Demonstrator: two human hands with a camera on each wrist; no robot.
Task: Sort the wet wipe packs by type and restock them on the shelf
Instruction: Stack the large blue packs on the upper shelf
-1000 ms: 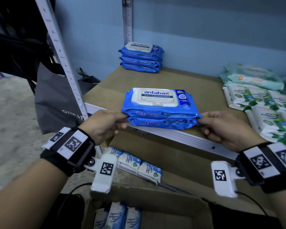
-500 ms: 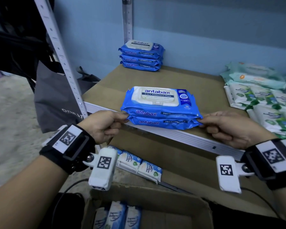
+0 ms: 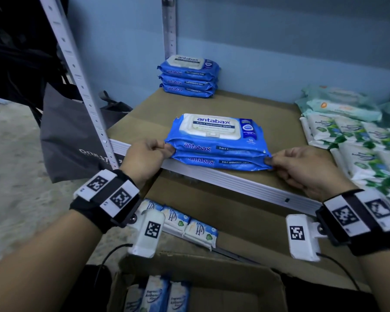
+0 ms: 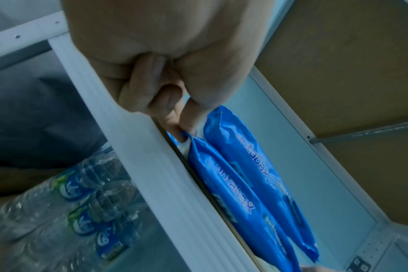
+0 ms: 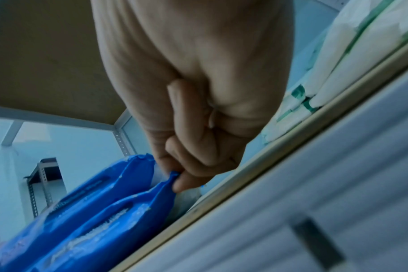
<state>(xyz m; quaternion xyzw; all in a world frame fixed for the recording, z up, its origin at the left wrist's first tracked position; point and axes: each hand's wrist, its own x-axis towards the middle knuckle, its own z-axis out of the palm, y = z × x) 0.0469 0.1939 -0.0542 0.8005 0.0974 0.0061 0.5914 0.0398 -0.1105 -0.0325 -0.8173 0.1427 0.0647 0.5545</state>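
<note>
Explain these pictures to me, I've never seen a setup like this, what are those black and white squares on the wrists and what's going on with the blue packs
No machine here: a person wears three cameras. The wide picture comes from the head camera; the two close-ups look along each wrist at the fingers. The patterned squares are markers on the wrist straps that carry those cameras.

The left hand and right hand each pinch one end seam of two stacked blue Antabax packs resting near the front edge of the brown shelf. The wrist views show each pinch up close, left and right.

Three more Antabax packs are stacked at the back, green and white packs lie to the right, and a cardboard box below holds other wipes.
</note>
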